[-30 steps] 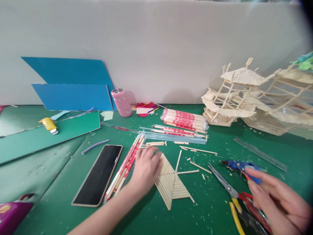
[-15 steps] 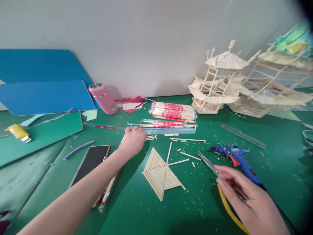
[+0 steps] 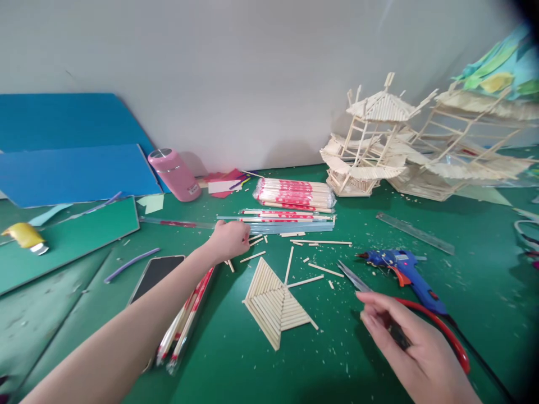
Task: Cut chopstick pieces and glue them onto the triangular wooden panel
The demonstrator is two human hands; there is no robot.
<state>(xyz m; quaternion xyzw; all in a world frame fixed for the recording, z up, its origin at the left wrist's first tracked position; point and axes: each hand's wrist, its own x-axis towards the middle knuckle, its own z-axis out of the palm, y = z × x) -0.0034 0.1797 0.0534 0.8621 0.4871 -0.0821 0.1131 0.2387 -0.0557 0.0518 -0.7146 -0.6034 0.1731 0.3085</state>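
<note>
My left hand [image 3: 231,241] is closed, fingers curled down, over short stick pieces [image 3: 255,240] behind the phone; what it pinches, if anything, is hidden. My right hand [image 3: 415,342] grips scissors [image 3: 352,276] with pointed metal blades aimed away to the left; a red handle [image 3: 450,331] curves out behind the fingers. Between both hands lies a flat fan-shaped panel of glued sticks [image 3: 275,303], two bare sticks jutting from its far side. A loose stick [image 3: 252,256] rests between my left hand and the panel.
A blue glue gun [image 3: 404,269] and a clear ruler [image 3: 415,233] lie at right. Behind are bundled wrapped sticks [image 3: 295,193] and stick pavilion models [image 3: 374,151]. A pink flask [image 3: 174,174], phone [image 3: 155,275], wrapped chopsticks [image 3: 185,325] and yellow-handled cutter [image 3: 25,237] are left.
My left hand has turned and shifted slightly nearer, and a loose stick now shows beside it. The scissors have rotated in my right hand: a red handle shows where a yellow one did.
</note>
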